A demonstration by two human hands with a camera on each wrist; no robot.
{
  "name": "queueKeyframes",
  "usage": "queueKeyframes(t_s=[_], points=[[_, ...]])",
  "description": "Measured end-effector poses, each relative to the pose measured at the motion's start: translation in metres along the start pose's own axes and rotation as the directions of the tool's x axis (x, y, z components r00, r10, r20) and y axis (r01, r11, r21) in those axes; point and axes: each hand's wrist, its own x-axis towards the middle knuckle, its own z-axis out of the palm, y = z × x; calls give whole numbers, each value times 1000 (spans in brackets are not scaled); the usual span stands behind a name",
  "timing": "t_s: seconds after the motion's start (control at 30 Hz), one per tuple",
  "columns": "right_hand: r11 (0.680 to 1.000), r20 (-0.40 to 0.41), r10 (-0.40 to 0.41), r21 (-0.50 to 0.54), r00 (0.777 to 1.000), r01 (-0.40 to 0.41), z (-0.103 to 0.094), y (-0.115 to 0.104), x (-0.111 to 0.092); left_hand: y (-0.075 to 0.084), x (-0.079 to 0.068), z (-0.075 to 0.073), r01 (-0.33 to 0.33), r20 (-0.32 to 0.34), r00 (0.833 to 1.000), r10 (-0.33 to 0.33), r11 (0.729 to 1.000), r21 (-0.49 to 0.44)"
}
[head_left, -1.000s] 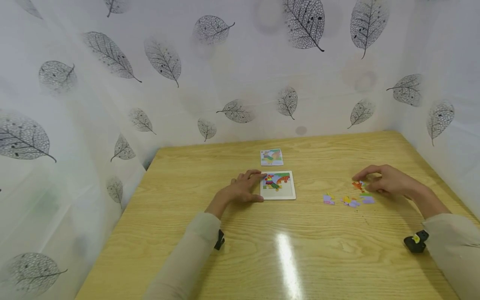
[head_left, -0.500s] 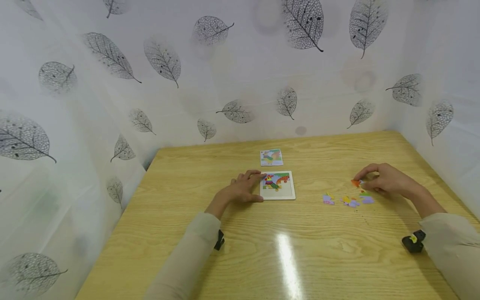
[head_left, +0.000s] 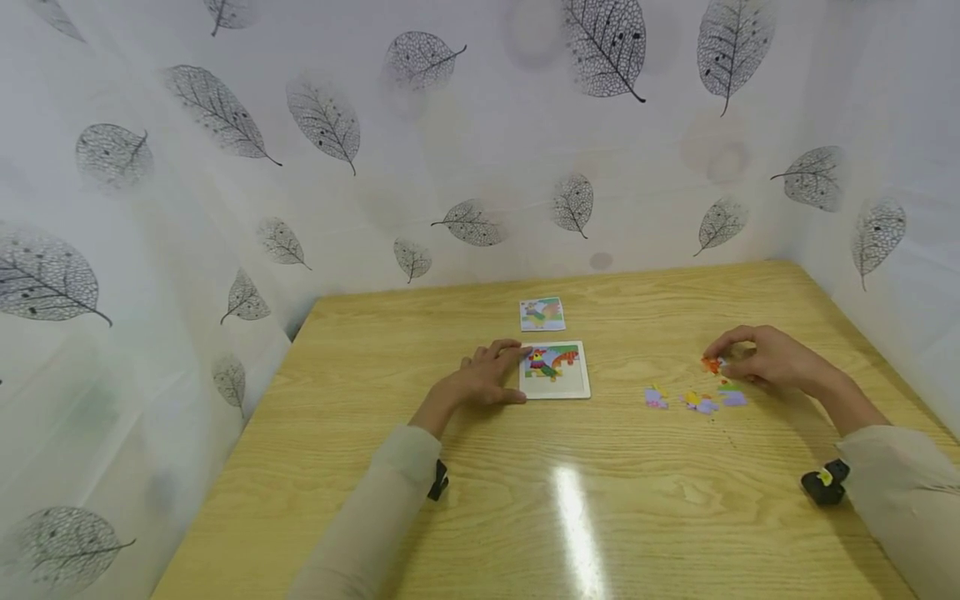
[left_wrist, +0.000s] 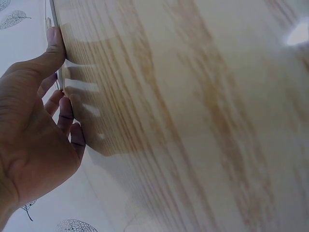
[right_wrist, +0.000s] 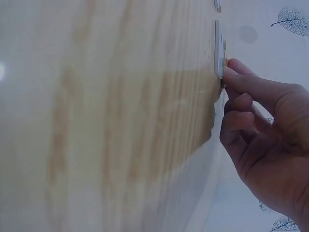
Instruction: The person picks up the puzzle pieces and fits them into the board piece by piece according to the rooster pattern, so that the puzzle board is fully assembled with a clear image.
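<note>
A white-framed puzzle board, partly filled with a rooster picture, lies flat on the table. My left hand holds it at its left side, index finger at the upper corner and thumb at the lower one. To the right, my right hand pinches an orange puzzle piece between thumb and index finger. Loose lilac, yellow and green pieces lie just below: a lilac-and-yellow piece, a yellow-and-lilac cluster and a green-and-lilac piece. In the right wrist view, fingertips largely hide the pinched piece.
Behind the board lies a square picture card of a rooster. The wooden table meets a white leaf-printed curtain at the back and both sides. A bright reflection shows near the front.
The right hand has lifted its fingertips slightly and drawn the orange piece a little left, tilting it. My left hand and the board stay put.
</note>
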Motion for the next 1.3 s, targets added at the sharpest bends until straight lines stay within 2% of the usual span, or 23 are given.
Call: queueKeyframes(t_s=[0.17,0.33,0.4,0.53,0.73,1.03,1.3], points=[[999,-1,17,-40,1000,-17,0,-1,2,0,-1,0,-2,0,1000,2,1000,3],[990,-20,-12,-139,1000,9,2,-6,4,-1,0,1,1,-1,1000,-1,1000,7],[984,-35,-19,-180,999,12,5,-11,6,-1,1,2,1,-1,1000,-1,1000,7],[980,-27,-41,-196,999,35,12,-26,11,-2,1,2,0,-2,1000,0,1000,13],[990,11,-51,-133,999,52,25,-48,22,-3,1,2,-3,0,1000,3,1000,13],[987,34,-120,-107,992,123,51,-73,44,-4,4,3,13,11,1000,-14,1000,19],[987,58,-128,-94,990,133,77,-90,62,-1,1,3,8,-9,1000,-8,1000,13]])
